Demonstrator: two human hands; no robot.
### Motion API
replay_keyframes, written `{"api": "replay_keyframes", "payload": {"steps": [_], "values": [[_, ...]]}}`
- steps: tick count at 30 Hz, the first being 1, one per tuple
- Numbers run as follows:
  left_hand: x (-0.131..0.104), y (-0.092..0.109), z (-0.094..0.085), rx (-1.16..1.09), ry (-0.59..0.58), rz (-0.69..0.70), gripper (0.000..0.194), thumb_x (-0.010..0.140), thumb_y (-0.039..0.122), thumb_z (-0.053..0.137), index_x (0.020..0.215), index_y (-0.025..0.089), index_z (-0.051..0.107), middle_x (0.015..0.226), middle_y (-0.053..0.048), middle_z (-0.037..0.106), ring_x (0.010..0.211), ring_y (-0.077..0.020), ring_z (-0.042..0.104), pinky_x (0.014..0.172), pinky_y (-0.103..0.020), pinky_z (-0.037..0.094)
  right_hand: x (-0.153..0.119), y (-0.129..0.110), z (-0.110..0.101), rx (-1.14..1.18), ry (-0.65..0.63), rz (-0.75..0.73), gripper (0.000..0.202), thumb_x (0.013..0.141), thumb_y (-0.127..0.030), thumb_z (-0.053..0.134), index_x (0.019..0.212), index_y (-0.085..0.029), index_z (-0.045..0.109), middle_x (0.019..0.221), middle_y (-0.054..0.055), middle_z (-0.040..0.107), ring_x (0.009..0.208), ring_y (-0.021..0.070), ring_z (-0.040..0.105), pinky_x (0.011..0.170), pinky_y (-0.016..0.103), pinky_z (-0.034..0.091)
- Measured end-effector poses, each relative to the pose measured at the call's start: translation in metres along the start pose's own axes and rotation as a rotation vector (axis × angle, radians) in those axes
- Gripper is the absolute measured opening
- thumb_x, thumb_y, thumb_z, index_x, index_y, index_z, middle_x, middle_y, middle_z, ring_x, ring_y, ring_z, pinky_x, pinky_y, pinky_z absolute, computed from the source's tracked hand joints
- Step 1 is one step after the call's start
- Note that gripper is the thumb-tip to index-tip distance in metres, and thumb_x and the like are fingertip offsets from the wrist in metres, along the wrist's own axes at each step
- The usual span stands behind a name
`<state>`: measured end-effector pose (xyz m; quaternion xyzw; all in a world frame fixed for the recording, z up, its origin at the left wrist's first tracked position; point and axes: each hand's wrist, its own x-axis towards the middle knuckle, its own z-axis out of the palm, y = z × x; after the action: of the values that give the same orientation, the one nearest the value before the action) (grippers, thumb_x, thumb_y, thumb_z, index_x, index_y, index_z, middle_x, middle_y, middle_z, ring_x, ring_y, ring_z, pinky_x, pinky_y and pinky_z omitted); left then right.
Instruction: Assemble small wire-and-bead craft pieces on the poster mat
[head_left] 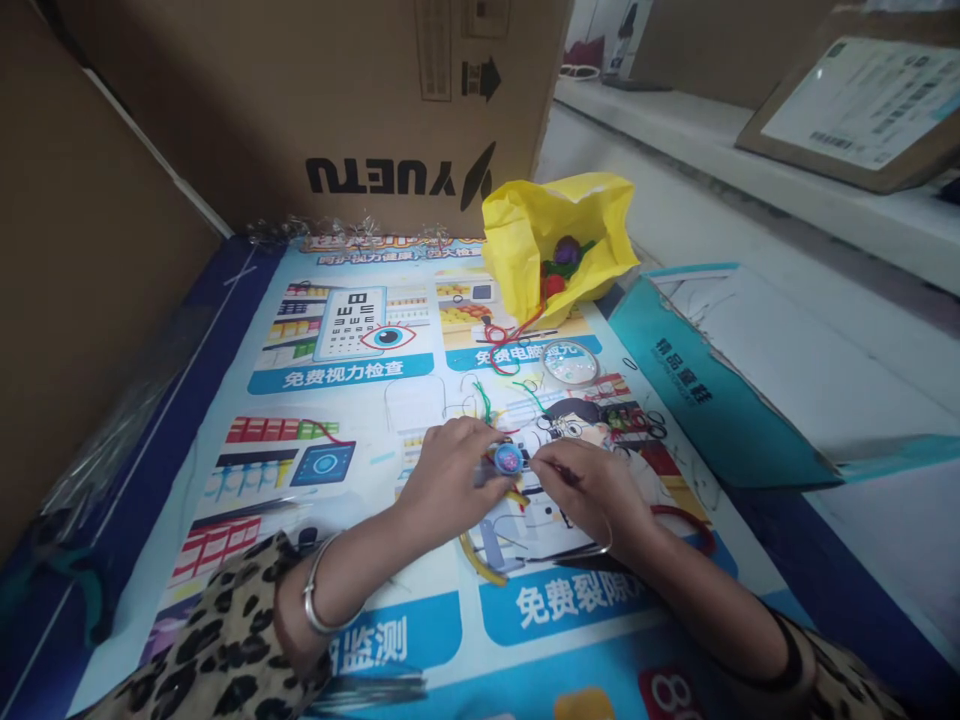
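Observation:
My left hand (454, 480) pinches a small round blue piece with a pinkish centre (508, 458) between thumb and fingers. Close on its right, my right hand (592, 485) is closed with its fingertips together near the piece's edge; what lies in them is too small to make out. A thin pale loop shows below the right palm. Under the hands lie a curved yellow strip (480, 558) and, by the right wrist, a dark red fuzzy strip (686, 524). Green thread ends (482, 400) lie just beyond the left hand.
A clear round dish (570, 364) with tiny bits lies ahead, before a yellow bag (517, 250) of coloured yarn balls. Scissors (655, 425) and a teal box (697, 390) are at right. Teal-handled pliers (90, 590) lie left. A large cardboard box (300, 100) stands behind the printed sheet.

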<state>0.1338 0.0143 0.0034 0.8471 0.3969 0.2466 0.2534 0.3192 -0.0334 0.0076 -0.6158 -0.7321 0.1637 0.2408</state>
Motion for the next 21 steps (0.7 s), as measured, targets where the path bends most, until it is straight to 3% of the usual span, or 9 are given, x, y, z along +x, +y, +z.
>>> {"api": "replay_keyframes", "payload": {"steps": [6, 21], "values": [[0.0027, 0.0051, 0.0026, 0.08, -0.05, -0.01, 0.036, 0.071, 0.028, 0.065, 0.106, 0.025, 0.058, 0.1, -0.004, 0.058, 0.099, -0.0243, 0.05, 0.081, -0.041, 0.036, -0.0014, 0.0014, 0.0031, -0.148, 0.009, -0.062, 0.022, 0.087, -0.025, 0.042, 0.075, -0.019, 0.06, 0.072, 0.005, 0.061, 0.07, 0.0157, 0.055, 0.065, 0.025, 0.039], [0.0021, 0.0018, 0.0065, 0.088, -0.018, 0.003, 0.033, 0.068, 0.025, 0.067, 0.1, 0.022, 0.059, 0.099, -0.005, 0.059, 0.098, -0.0247, 0.05, 0.08, -0.041, 0.038, -0.0028, 0.0017, 0.0037, -0.222, 0.027, -0.11, 0.023, 0.087, -0.023, 0.042, 0.075, -0.018, 0.06, 0.071, 0.006, 0.06, 0.071, 0.0164, 0.054, 0.067, 0.026, 0.038]]}}
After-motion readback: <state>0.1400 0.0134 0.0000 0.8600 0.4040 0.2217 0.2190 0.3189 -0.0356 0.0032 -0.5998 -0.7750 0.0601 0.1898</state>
